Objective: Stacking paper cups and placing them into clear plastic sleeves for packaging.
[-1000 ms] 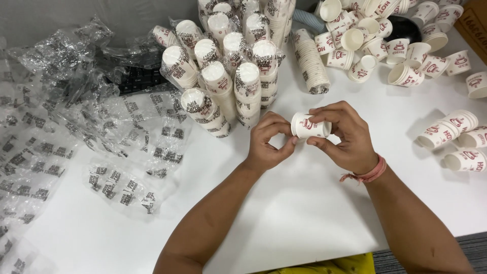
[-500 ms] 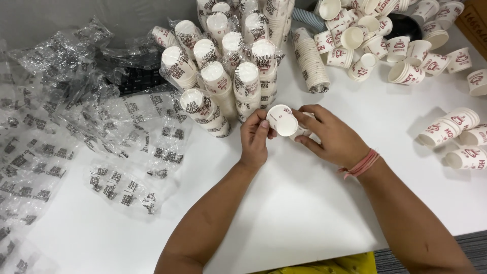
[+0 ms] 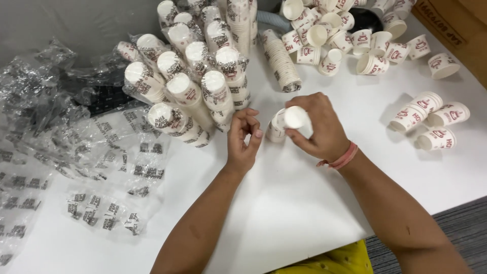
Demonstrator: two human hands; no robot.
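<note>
My right hand (image 3: 317,127) grips a small stack of white paper cups with red print (image 3: 285,122), tilted with its bottom toward me, just above the white table (image 3: 284,213). My left hand (image 3: 243,137) hovers beside the stack on its left, fingers curled and apart from it, holding nothing. A pink band sits on my right wrist. Directly behind the hands stands a cluster of tall cup stacks wrapped in clear plastic (image 3: 203,96).
Loose cups (image 3: 355,40) lie scattered at the back right, and a few short stacks (image 3: 431,122) lie on their sides at the right. Empty clear printed wrappers (image 3: 101,177) cover the table's left side. A cardboard box (image 3: 456,20) sits at the far right corner.
My right hand carried the cup stack up and toward the wrapped stacks. The left hand let go of it and now hovers alongside.
</note>
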